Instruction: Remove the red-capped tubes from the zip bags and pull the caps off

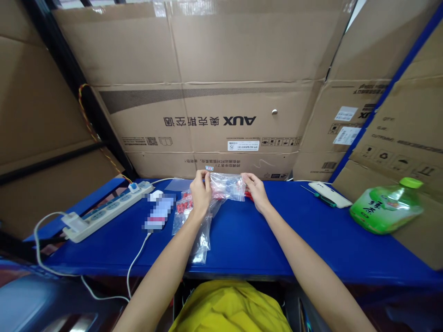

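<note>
A clear plastic bag (pixel 226 186) is pinched at opposite edges by the left hand (pixel 201 190) and right hand (pixel 255 190), over the worktop's (pixel 249 235) far side; its contents look too blurred to tell. More bags (pixel 200 249) lie beneath the left forearm.

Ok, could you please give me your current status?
Left hand, right hand gripping opposite sides. Clear bag spread between them. Other bags close by the left hand.
</note>
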Tool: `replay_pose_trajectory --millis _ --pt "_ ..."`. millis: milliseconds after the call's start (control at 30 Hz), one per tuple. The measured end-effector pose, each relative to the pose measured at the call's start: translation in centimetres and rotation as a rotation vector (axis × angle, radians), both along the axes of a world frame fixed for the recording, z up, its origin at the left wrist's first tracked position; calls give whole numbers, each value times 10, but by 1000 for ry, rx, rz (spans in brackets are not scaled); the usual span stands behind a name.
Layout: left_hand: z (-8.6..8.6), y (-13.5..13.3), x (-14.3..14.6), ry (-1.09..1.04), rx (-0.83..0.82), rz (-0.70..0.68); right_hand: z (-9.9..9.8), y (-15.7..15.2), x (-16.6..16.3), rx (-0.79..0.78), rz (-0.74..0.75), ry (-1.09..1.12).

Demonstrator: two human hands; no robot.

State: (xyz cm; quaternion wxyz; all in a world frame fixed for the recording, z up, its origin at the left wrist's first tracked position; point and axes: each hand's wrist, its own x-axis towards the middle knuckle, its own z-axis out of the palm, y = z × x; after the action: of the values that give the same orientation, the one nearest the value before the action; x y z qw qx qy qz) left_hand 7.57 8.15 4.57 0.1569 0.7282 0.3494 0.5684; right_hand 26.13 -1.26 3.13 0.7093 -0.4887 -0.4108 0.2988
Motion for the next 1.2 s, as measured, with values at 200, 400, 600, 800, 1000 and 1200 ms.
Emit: replay_pose_trajectory --millis 200,400,600,800,1000,1200 --pt "-1 7 -5 -24 -9 67 2 -5 -2 -102 193 26" --pt "-6 15 -5 -25 -73 96 2 -2 -7 -75 88 5" --pt "-2 16 -11 57 -49 116 1 -2 -6 8 4 -35" --pt "20 1 -14 135 -3 -126 6 -7 -14 -16 103 -16" --pt "20 -8 -4 321 21 -410 7 -9 -21 -54 185 -35" --pt "16 -6 -1 205 -124 -461 8 -9 -16 -85 174 -116"
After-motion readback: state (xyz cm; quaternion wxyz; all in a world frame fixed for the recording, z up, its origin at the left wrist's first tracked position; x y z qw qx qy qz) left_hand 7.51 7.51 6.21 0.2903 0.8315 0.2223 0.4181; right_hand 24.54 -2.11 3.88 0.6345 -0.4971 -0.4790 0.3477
